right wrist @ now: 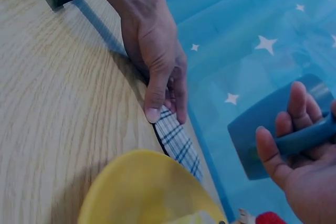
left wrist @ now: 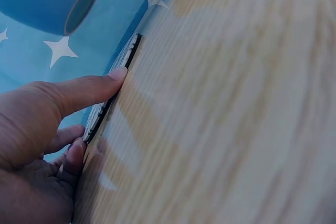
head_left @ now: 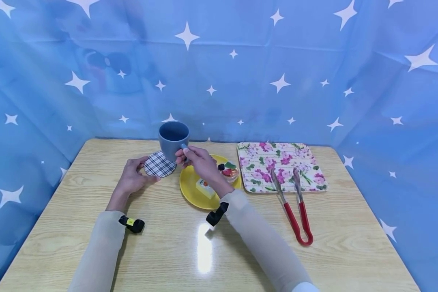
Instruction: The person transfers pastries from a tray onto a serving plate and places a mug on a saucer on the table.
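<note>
A blue-grey mug is held by its handle in my right hand, raised above the table beside the coaster. In the right wrist view, fingers curl around the handle of the mug. My left hand grips a round checked coaster by its edges, thumb on the near side and fingers at the left. The left wrist view shows the coaster low along the tabletop, with the thumb touching its dark rim. The mug's base hangs clear of it there.
A yellow plate with a cake slice and a fruit tart lies under my right wrist. To the right is a floral tray, with red-handled tongs leaning over its front edge. A blue star-patterned curtain stands behind the table.
</note>
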Available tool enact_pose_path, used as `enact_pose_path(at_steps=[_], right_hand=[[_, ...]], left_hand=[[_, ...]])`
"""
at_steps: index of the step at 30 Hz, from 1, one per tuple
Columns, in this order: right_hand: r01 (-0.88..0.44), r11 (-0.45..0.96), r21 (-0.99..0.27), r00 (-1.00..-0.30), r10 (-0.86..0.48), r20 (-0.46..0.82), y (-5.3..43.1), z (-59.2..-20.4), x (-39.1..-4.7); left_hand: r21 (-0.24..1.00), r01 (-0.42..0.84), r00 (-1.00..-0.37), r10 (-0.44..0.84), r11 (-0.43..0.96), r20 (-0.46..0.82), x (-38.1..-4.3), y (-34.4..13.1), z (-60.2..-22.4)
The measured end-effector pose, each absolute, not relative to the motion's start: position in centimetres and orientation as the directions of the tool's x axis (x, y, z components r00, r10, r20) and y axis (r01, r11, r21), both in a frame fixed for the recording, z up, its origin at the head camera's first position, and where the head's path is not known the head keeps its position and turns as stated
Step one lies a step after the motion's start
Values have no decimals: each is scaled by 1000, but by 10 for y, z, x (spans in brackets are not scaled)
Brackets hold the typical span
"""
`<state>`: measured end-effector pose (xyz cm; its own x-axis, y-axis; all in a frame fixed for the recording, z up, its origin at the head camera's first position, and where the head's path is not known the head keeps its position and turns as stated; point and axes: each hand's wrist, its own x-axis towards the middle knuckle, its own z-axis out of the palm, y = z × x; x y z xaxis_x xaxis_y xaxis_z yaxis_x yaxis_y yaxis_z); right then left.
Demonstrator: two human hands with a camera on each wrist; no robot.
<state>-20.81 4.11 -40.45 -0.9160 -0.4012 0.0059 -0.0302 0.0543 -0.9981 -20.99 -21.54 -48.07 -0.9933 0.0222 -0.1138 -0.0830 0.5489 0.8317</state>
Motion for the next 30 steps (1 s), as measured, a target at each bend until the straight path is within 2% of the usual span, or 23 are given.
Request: enact_pose_path(at_steps=[12,30], right_hand=[[-3,-2,-1000,-906,-423,4,16,-414,-212],[86,2,-996,-924,-375,-81,-12,-437,-211]], left_hand=[[836,-67,-994,32,544,-100,-211,-218,-482],[834,-66,-994,33,548,-101,-211,-217,-481]])
